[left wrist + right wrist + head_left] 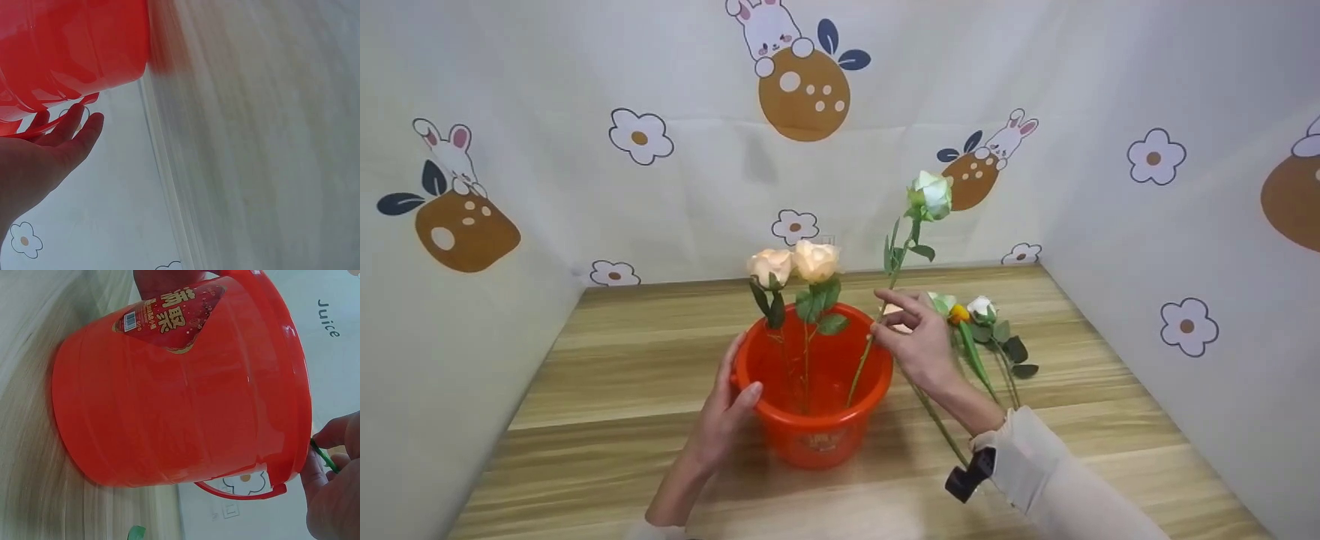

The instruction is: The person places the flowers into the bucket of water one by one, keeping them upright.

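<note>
A red plastic bucket (787, 433) stands upright on the table, with two peach roses (771, 268) leaning in its left half. The left hand (720, 431) holds the bucket's left side, thumb over the rim and fingers outside. In the left wrist view its fingers (84, 135) are beside the bucket's handle (42, 128). Between thumb and forefinger, the right hand (919, 349) pinches the stem of a pale green rose (930, 199) at the bucket's right rim. That rose stands tall, its lower stem inside the bucket. The right wrist view shows the pinched green stem (325, 457).
To the bucket's right, several flowers lie on the wooden table (645, 390): a white rose (981, 309), an orange-yellow bloom (958, 313) and a pale green one (939, 302). Printed cloth walls (697, 202) enclose the table at the back and sides.
</note>
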Demonstrator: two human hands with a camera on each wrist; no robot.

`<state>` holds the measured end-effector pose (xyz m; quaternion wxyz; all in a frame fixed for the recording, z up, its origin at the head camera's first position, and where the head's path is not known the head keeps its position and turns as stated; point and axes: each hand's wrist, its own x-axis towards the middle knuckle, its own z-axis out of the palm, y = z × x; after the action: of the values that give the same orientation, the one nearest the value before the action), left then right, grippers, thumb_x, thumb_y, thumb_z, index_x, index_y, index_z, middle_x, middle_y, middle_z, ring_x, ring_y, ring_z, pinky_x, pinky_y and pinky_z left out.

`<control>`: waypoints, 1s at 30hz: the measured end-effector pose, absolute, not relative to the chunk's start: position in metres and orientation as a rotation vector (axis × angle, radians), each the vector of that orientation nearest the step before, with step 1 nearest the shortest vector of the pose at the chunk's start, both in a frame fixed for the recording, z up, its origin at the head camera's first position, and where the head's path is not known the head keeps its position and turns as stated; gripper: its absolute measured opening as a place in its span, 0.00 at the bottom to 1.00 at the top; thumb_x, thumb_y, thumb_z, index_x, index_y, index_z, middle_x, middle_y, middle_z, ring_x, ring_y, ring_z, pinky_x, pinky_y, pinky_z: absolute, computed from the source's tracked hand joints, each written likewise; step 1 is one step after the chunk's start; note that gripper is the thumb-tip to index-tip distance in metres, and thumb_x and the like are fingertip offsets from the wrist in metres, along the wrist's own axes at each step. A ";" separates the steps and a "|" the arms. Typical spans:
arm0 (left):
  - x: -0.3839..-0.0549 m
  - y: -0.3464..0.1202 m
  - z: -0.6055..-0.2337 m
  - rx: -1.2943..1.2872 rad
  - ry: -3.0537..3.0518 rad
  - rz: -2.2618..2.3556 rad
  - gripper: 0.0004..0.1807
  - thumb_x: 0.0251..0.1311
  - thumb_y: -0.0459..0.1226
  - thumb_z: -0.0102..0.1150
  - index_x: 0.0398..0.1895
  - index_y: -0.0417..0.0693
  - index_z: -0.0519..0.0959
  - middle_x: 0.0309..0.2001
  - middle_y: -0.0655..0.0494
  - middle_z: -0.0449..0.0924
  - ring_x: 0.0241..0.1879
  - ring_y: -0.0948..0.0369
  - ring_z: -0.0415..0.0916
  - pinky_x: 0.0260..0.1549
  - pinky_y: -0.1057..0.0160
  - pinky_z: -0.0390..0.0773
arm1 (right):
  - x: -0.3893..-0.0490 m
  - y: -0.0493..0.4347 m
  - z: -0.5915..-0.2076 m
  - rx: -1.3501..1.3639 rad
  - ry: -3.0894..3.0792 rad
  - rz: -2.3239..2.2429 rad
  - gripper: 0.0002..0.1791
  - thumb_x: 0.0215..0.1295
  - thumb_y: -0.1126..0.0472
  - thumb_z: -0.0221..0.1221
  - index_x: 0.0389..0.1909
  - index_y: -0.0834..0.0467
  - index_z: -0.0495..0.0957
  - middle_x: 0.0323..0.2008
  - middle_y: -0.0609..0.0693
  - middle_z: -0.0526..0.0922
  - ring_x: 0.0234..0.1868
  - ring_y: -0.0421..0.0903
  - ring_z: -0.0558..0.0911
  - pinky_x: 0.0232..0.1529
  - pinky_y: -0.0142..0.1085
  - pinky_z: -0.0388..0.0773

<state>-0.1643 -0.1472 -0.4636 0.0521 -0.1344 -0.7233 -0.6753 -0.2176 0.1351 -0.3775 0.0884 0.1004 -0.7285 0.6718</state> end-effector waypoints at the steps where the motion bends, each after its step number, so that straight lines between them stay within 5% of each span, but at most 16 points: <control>1: -0.164 -0.147 -0.463 -0.409 -2.198 -2.056 0.42 0.76 0.39 0.51 0.87 0.65 0.46 0.84 0.48 0.54 0.78 0.42 0.63 0.67 0.55 0.79 | -0.217 0.135 -0.377 0.304 -2.157 2.011 0.28 0.59 0.78 0.66 0.63 0.68 0.81 0.55 0.58 0.72 0.38 0.40 0.87 0.41 0.29 0.88; 9: -0.162 -0.147 -0.462 -0.395 -2.204 -2.063 0.42 0.75 0.37 0.51 0.87 0.64 0.46 0.83 0.47 0.55 0.78 0.42 0.63 0.69 0.48 0.77 | -0.218 0.131 -0.379 0.339 -2.092 2.037 0.29 0.57 0.80 0.63 0.63 0.72 0.79 0.58 0.60 0.70 0.37 0.38 0.85 0.40 0.30 0.88; 16: -0.161 -0.147 -0.462 -0.369 -2.220 -2.066 0.42 0.76 0.37 0.50 0.87 0.66 0.46 0.84 0.49 0.55 0.78 0.44 0.63 0.70 0.51 0.76 | -0.216 0.127 -0.377 0.323 -2.111 2.070 0.32 0.57 0.81 0.62 0.66 0.69 0.78 0.64 0.60 0.70 0.43 0.47 0.85 0.41 0.32 0.89; 23: -0.161 -0.146 -0.462 -0.375 -2.211 -2.066 0.40 0.77 0.39 0.49 0.87 0.67 0.46 0.84 0.48 0.55 0.78 0.42 0.62 0.71 0.42 0.74 | -0.214 0.126 -0.377 0.376 -2.197 1.905 0.30 0.57 0.79 0.64 0.64 0.67 0.80 0.59 0.64 0.74 0.45 0.49 0.85 0.48 0.30 0.88; 30: -0.162 -0.146 -0.463 -0.363 -2.211 -2.065 0.41 0.77 0.39 0.50 0.86 0.68 0.46 0.84 0.49 0.54 0.79 0.43 0.62 0.72 0.42 0.72 | -0.214 0.126 -0.380 0.451 -2.327 1.484 0.27 0.57 0.74 0.69 0.61 0.62 0.85 0.52 0.59 0.81 0.46 0.51 0.82 0.45 0.35 0.84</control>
<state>-0.1620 -0.1461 -0.4628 0.0470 -0.1189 -0.7249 -0.6769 -0.2136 0.1259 -0.3800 0.1716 0.1589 -0.8197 0.5228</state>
